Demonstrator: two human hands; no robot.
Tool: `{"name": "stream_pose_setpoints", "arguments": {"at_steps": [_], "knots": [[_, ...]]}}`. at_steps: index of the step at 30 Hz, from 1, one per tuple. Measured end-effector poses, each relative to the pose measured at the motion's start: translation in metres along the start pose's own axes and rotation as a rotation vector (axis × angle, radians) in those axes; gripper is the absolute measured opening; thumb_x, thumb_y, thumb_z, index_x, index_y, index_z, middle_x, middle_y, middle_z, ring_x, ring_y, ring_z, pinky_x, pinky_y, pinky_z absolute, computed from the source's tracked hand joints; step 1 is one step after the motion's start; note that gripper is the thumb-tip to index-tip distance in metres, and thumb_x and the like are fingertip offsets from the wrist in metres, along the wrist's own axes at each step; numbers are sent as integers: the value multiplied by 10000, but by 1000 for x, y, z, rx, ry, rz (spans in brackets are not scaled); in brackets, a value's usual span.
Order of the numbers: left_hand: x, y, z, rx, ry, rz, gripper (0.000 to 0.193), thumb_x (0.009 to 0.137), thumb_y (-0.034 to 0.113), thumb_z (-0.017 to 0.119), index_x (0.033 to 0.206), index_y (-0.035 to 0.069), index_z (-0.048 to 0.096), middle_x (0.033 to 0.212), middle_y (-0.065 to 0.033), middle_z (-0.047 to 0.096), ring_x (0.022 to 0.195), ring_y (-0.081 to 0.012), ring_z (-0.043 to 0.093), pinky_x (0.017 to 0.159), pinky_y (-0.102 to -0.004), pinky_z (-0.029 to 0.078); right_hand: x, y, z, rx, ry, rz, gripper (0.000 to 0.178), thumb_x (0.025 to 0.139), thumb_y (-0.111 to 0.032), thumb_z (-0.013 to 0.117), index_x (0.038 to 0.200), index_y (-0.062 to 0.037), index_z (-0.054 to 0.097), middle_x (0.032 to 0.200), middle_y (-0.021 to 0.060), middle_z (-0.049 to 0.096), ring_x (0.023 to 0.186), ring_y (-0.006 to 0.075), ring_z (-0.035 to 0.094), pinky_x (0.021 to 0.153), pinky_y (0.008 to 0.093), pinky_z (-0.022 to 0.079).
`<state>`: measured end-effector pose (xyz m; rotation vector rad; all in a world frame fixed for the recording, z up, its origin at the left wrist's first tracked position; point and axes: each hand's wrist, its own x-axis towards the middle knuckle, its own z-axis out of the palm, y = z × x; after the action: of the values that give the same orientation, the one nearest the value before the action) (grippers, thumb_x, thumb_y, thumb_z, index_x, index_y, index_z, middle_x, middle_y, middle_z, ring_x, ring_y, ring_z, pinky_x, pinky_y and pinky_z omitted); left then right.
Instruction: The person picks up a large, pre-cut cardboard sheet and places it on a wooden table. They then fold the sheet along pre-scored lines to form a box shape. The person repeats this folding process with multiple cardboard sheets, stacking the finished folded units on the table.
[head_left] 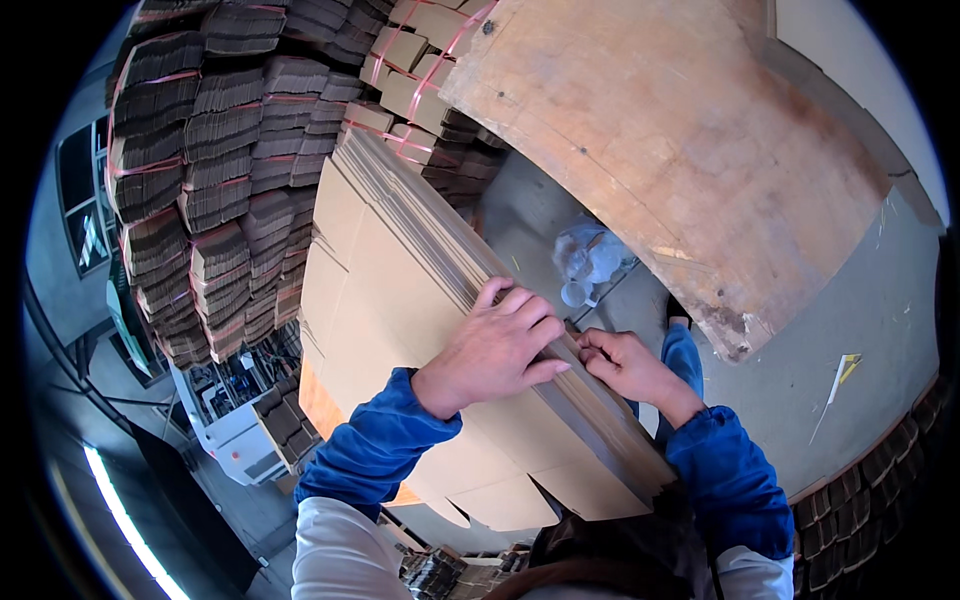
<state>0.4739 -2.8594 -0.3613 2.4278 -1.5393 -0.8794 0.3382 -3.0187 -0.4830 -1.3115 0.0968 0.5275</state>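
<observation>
Under both hands (545, 355): tall stack of flat tan cardboard sheets (400, 300).

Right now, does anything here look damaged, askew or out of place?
The large wooden board has a dark, chipped lower corner, and a loose scrap lies on the floor. The flat cardboard stack under both hands looks orderly.

Head camera looks down, close over both hands (560, 360).

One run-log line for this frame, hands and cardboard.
left hand: flat on stack of flat brown cardboard sheets | right hand: pinching stack's edge | behind: strapped cardboard bundles | right: wooden board
</observation>
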Motion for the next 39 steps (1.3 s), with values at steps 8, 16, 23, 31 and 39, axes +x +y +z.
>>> {"name": "stream_pose_setpoints", "arguments": {"at_steps": [8, 16, 23, 31, 39], "knots": [[-3, -1, 0, -26, 7, 10, 326, 809, 361, 727, 975, 105, 613, 989, -48, 543, 1033, -253, 507, 1006, -472, 331, 8, -8, 4, -58, -32, -26, 227, 963, -212, 555, 1007, 3, 612, 808, 225, 631, 747, 368, 635, 682, 406, 495], [-8, -2, 3, -30, 21, 12, 306, 808, 356, 730, 948, 109, 613, 981, -51, 544, 1035, -251, 508, 996, -465, 337, 6, -4, 15, -135, 72, -91, 208, 962, -200, 545, 931, 2, 582, 751, 238, 597, 701, 417, 597, 636, 441, 477], [-13, 0, 8, -30, 36, 6, 304, 809, 364, 728, 935, 114, 612, 995, -49, 551, 1042, -252, 512, 1014, -469, 332, 6, -7, 16, -174, 86, -104, 207, 955, -205, 555, 920, -2, 576, 738, 228, 598, 683, 406, 601, 621, 440, 479], [-16, 0, 15, -57, 62, -4, 304, 800, 366, 730, 921, 114, 610, 996, -44, 562, 1038, -246, 519, 1010, -461, 334, 4, -5, 19, -152, 126, -115, 215, 946, -203, 571, 883, 2, 580, 716, 229, 585, 659, 401, 592, 597, 433, 472], [-14, -3, 13, -23, 53, -12, 312, 768, 358, 751, 926, 119, 628, 985, -35, 575, 1009, -235, 537, 980, -426, 350, 4, -3, 20, -126, 154, -149, 221, 952, -207, 565, 886, 3, 593, 704, 232, 579, 650, 403, 581, 596, 433, 465]]}}
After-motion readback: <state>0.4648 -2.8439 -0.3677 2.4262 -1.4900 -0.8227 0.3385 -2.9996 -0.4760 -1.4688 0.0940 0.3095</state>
